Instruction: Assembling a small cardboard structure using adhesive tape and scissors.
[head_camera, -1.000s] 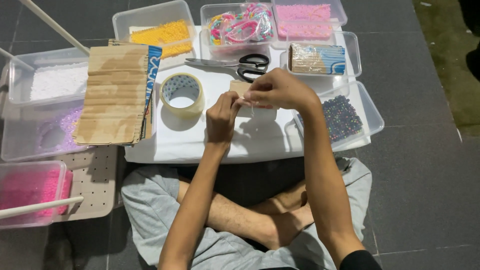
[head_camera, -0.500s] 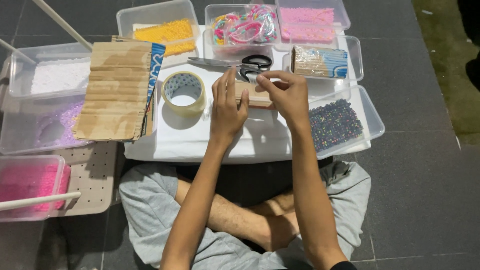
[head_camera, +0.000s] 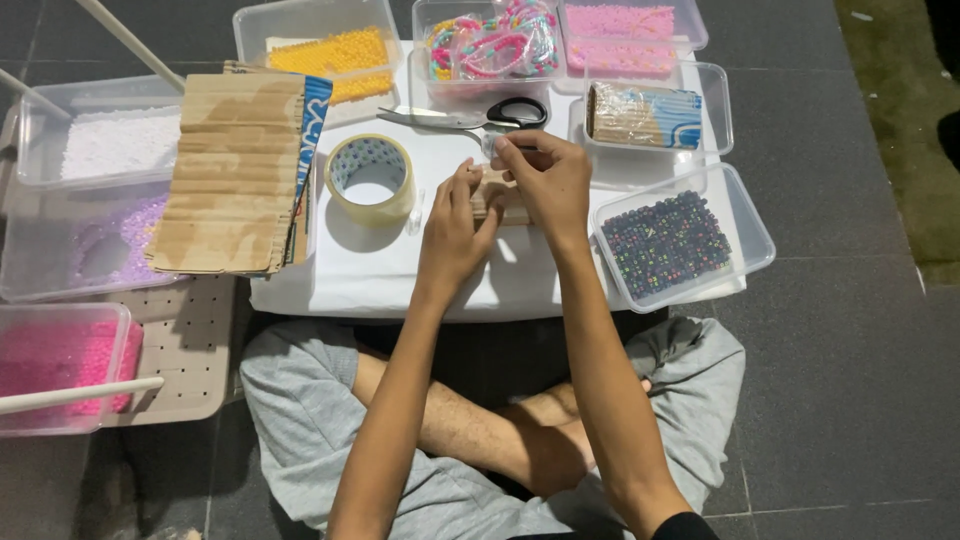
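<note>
Bare forearms here, no sleeves on the left hand (head_camera: 452, 232) or right hand (head_camera: 545, 180). Grey shorts (head_camera: 300, 420) over crossed legs, and a sliver of black fabric (head_camera: 685, 527) at the right elbow.

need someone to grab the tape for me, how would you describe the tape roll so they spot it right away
Start at the white work surface in front of the seated person. The tape roll lies flat on its left part, just right of the stack of cardboard sheets and left of the left hand. It is the only ring there: clear, yellowish tape with a dotted inner core, below the black-handled scissors.
</note>
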